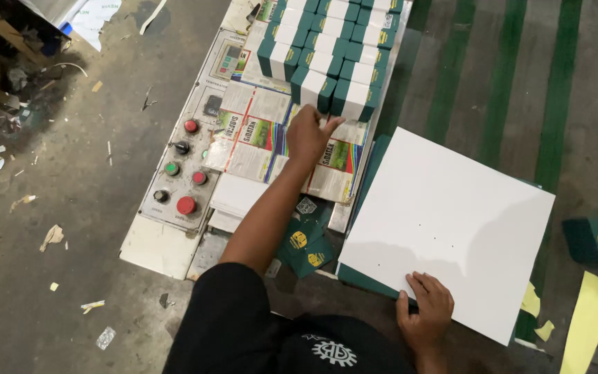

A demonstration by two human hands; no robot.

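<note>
Head view: the left hand (309, 135) pinches at the nearest green-and-white boxes (333, 59); a tug could topple the rows. The right hand (425, 310), fingers spread, steadies the white board (451, 221), which might slide.

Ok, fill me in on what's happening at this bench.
A person in a black sleeve leans over a machine top. Their left hand reaches to the rows of green and white boxes, its fingers touching the nearest ones. Their right hand rests on the near edge of a large white board. A control panel with red and green buttons sits alongside.
</note>
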